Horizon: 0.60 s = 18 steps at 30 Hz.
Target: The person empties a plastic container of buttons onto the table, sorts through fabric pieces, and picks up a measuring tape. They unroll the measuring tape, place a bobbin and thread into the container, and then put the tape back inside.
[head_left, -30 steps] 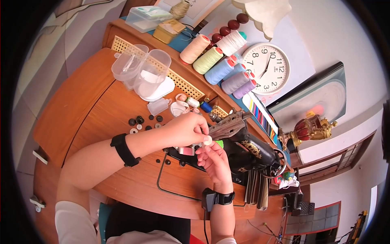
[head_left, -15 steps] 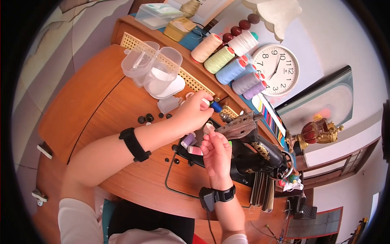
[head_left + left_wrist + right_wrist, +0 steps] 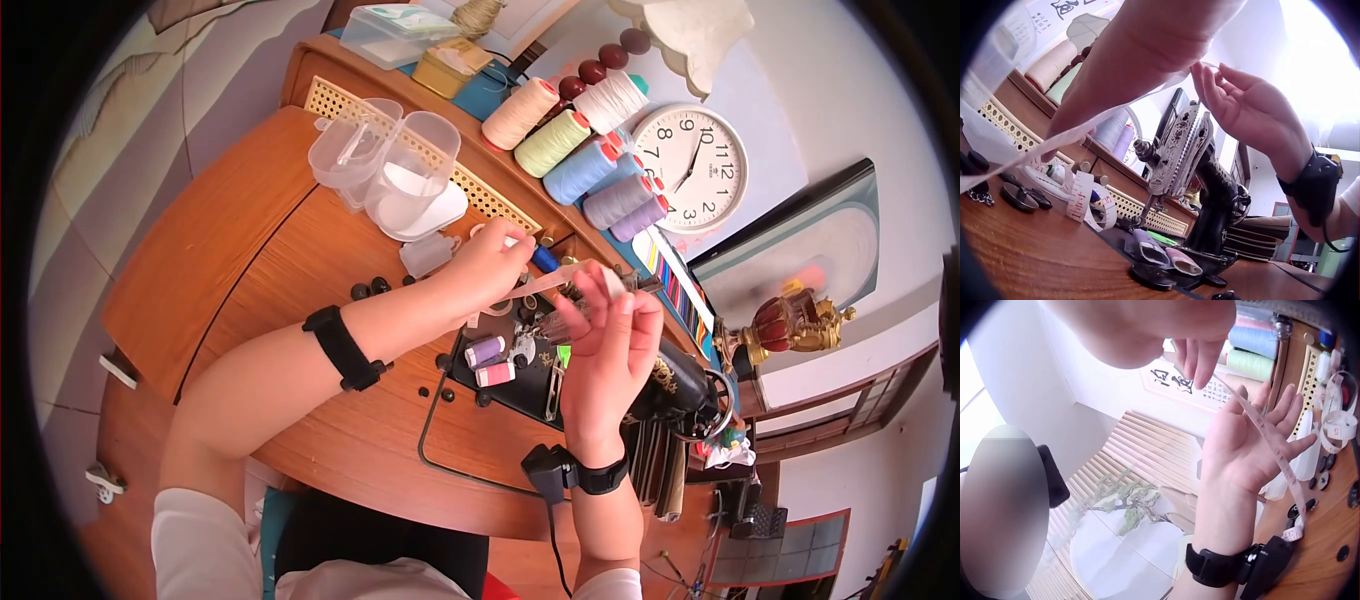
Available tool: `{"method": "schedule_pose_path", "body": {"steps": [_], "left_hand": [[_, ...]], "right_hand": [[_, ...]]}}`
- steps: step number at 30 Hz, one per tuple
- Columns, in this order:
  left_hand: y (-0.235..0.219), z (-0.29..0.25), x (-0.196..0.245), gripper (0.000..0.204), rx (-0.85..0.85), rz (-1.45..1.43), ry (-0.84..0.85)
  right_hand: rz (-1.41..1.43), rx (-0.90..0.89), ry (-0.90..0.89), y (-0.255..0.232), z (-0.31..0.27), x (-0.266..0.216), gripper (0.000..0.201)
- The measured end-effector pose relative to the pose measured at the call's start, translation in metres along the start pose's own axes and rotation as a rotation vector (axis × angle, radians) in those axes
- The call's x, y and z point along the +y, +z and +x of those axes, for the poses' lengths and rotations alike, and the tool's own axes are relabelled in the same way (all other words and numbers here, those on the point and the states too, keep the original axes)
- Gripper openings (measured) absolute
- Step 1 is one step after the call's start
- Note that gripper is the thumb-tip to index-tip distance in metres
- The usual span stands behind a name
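Note:
A white tape measure (image 3: 541, 284) with red markings stretches between my hands, its loose coils lying on the table in the left wrist view. My right hand (image 3: 612, 350) pinches the tape's end between thumb and fingers, raised in front of the sewing machine (image 3: 682, 385). My left hand (image 3: 487, 262) reaches over the table beside a blue thread spool (image 3: 545, 258). In the right wrist view its fingers (image 3: 1285, 412) are spread and the tape crosses in front of the palm. A purple spool (image 3: 485, 350) and a pink spool (image 3: 495, 374) lie below the hands.
Black buttons (image 3: 380, 286) are scattered on the wooden table (image 3: 330, 440). An open clear plastic box (image 3: 415, 165) stands behind my left forearm. Large thread cones (image 3: 552, 143) line the back ledge near a wall clock (image 3: 692, 168).
My right hand has moved right and up, drawing the tape out into a long strip. My left hand has moved from beside the right hand toward the small spools, its fingers off the tape's end.

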<state>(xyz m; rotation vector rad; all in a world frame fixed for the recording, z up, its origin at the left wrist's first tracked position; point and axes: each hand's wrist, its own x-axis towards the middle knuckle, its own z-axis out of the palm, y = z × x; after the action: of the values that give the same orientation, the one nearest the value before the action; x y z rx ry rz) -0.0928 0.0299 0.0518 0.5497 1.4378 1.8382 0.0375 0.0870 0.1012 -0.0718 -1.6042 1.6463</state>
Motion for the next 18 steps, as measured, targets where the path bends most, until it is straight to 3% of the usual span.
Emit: {"method": "schedule_pose_path", "body": {"steps": [2,4,6,8,10,12,14,18], "left_hand": [[-0.002,0.000,0.001,0.028,-0.016,-0.045,-0.009],[-0.009,0.007,0.003,0.026,0.015,-0.170,0.006],[-0.017,0.015,0.004,0.026,0.051,-0.157,0.059],[-0.024,0.013,0.018,0.026,0.065,-0.125,0.173],[-0.030,0.013,0.023,0.028,0.010,-0.138,0.187],[-0.031,0.003,0.037,0.031,0.036,-0.087,0.087],[-0.032,0.007,0.033,0.033,0.010,-0.058,0.082],[-0.029,0.008,0.030,0.032,-0.003,-0.028,0.059]], "right_hand": [[-0.011,0.018,-0.016,-0.002,0.000,0.002,0.006],[-0.285,-0.100,-0.008,-0.006,0.000,0.014,0.013],[-0.417,-0.198,0.161,-0.004,-0.007,0.016,0.032],[-0.677,-0.295,0.174,-0.001,-0.016,0.019,0.039],[-0.928,-0.544,0.095,-0.001,-0.018,0.024,0.033],[-0.919,-0.558,0.095,0.012,-0.020,0.026,0.025],[-0.990,-0.704,0.122,0.023,-0.022,0.034,0.026],[-1.017,-0.772,0.152,0.046,-0.023,0.047,0.025]]}}
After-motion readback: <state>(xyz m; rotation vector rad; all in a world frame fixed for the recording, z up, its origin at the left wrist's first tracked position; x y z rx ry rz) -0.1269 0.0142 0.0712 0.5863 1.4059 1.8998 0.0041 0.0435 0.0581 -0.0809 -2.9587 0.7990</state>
